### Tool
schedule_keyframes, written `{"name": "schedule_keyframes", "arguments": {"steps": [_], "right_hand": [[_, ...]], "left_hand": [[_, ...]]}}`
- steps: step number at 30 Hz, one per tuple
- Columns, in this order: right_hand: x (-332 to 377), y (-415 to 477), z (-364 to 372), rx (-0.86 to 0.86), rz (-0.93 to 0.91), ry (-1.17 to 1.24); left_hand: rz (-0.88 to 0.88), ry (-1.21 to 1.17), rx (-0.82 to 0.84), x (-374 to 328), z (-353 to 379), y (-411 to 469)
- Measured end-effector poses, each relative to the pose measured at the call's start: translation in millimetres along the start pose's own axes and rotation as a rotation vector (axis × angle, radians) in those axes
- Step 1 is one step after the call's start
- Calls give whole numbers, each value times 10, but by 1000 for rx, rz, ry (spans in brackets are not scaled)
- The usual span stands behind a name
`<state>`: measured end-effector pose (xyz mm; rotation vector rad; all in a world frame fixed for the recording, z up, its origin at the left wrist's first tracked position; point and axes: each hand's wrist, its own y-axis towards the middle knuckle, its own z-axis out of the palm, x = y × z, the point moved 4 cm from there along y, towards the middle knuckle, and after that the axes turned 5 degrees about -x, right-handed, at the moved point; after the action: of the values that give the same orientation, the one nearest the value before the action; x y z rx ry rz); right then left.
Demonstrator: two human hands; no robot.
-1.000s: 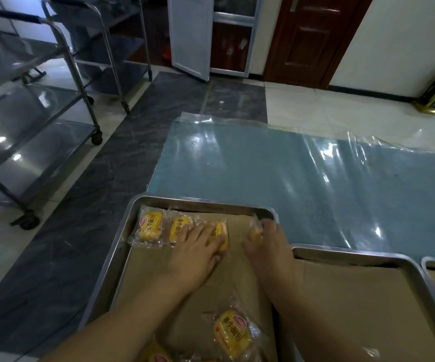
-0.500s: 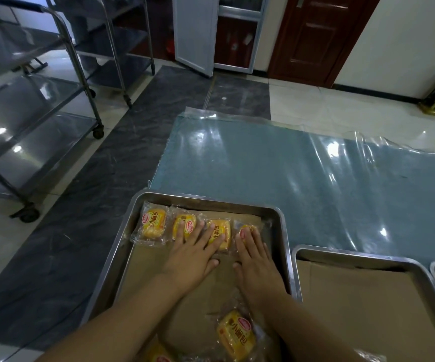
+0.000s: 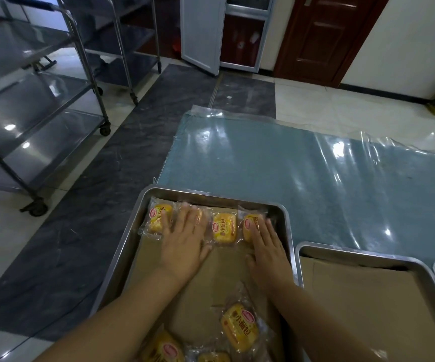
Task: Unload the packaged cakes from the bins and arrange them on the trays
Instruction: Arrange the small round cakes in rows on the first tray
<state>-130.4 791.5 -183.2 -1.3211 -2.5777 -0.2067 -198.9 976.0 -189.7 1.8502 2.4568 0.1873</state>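
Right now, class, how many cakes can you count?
7. Four cakes in a row at the tray's far end: first, second under the left hand, third, fourth partly under the right hand. Three loose at its near end; others may be out of frame.

The far cake [image 3: 224,227] on the tray carries on its wrapper the brown Chinese characters 小面包 beside a red oval logo [image 3: 215,227] whose white script is too small to read, and the near cake [image 3: 240,327] shows the same print.

We see a shiny steel tray [image 3: 288,218] lined with matt brown paper [image 3: 206,291], glossy clear-plastic cake wrappers [image 3: 224,227].
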Motion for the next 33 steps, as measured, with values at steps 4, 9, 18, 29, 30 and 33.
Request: {"name": "schedule_keyframes", "arguments": {"steps": [4,9,18,29,30,33], "right_hand": [[37,-226,19,3,-13,46],[64,-411,42,28,23,144],[94,-736,-10,10,185,322],[304,-1024,-13,262,332,323],[320,-1027,-10,273,332,313],[373,-1023,-30,251,326,300]], "left_hand": [[-87,-38,74,264,59,-63],[-76,-96,141,155,164,-82],[25,-184,155,74,-113,-361],[41,-568,344,465,-491,-1314],[35,-591,416,485,-502,-1387],[81,-510,553,498,-506,-1515]]}}
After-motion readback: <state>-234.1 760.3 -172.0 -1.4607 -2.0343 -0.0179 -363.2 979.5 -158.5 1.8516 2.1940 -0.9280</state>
